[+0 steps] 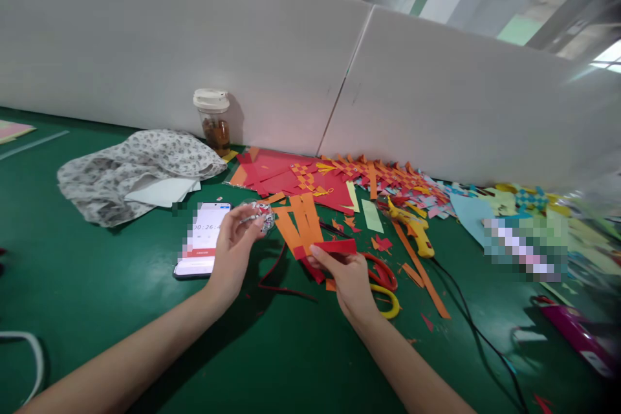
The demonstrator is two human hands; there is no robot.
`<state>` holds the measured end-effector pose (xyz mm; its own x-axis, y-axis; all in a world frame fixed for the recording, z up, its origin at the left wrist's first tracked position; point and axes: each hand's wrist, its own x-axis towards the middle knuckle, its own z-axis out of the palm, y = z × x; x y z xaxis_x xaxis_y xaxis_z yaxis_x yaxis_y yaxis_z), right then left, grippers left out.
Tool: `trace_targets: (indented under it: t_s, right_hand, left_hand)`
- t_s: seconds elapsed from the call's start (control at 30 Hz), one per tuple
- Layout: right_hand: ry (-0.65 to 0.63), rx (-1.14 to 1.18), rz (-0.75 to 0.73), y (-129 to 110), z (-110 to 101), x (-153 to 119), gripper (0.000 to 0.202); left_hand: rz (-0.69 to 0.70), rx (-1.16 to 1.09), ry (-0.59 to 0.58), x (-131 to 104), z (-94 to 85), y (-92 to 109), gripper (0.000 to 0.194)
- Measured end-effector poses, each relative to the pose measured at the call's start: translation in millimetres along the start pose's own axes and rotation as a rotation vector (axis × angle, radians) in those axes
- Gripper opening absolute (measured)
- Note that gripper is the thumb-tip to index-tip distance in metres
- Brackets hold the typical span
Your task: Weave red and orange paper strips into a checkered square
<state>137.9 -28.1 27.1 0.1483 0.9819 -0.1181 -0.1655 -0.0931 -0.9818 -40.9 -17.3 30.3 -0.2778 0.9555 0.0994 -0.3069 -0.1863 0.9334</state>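
My left hand [233,252] is closed around a small round clear thing [264,217] with silvery and reddish bits, whose kind I cannot make out. In my right hand [347,275], orange paper strips [301,223] fan upward, pinched between thumb and fingers together with a red paper strip [342,246] that lies crosswise. Under and beside that hand, the red and yellow handles of scissors [385,301] show on the green table, partly hidden. Just left of my left hand lies a lit phone [206,233] with a timer on its screen.
Behind my hands are red paper sheets [274,168] and a heap of woven orange-red paper pieces [378,174]. A yellow glue gun [417,229] trails a black cord. A patterned cloth [145,155], a lidded cup [213,123] and a purple tool [577,333] also lie around. A white partition [194,32] stands behind.
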Motion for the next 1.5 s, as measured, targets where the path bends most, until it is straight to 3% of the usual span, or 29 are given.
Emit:
trace_targets:
  t_s: [0.07,0.23,0.37,0.7,1.1,1.4,1.5]
  right_hand:
    - [0.046,0.051,-0.036,0,0,0,0.017]
    - [0.062,0.075,-0.093,2,0,-3,0.015]
    - [0.051,0.015,-0.112,3,1,-7,0.013]
    - [-0.037,-0.019,-0.080,7,3,-10,0.012]
    - [-0.137,0.038,0.034,8,3,-4,0.017]
    - [-0.079,-0.020,0.009,6,4,-6,0.015]
    - [-0.098,-0.019,0.028,6,4,-6,0.016]
  left_hand:
    - [-0.088,0.089,-0.109,-2,1.3,0,0.014]
    - [-0.296,0.282,-0.418,-8,3.6,0,0.023]
    - [-0.365,0.315,-0.563,-11,2.7,-2,0.028]
    - [-0.389,0.181,-0.508,-11,2.8,-4,0.017]
    - [-0.324,0.220,-0.491,-11,2.5,-12,0.018]
    - [-0.395,0.130,-0.555,-12,1.9,-10,0.015]
    - [-0.410,0.088,-0.511,-13,3.0,-12,0.016]
